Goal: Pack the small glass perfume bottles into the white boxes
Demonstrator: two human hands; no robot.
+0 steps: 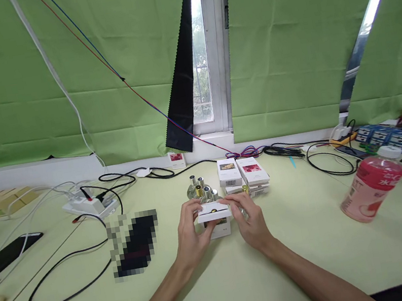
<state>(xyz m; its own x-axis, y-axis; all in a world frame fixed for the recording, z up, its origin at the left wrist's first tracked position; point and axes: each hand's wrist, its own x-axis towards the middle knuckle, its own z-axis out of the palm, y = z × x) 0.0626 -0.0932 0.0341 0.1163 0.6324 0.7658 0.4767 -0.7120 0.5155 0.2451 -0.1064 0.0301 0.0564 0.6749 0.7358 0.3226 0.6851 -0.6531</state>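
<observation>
A small white box (pixel 220 229) with a picture on its front stands upright on the table, its top flap (pixel 214 216) raised and a bit of gold showing in the opening. Fingers and thumb of my left hand (pixel 193 230) grip the box's left side. My right hand (pixel 250 218) has its fingertips on the flap's right corner. Just behind the box stand several small glass bottles (pixel 199 191) with silver or gold caps, partly hidden by the box and my hands. Stacked white boxes (pixel 253 171) with printed pictures lie behind my right hand.
On the left are a white power strip (pixel 89 206), looping black cables and a dark phone (pixel 9 258). A pink-labelled bottle (pixel 372 187) stands on the right, near blue packages (pixel 391 136). Another small picture box (pixel 177 159) leans by the wall. One dark object is pixelated.
</observation>
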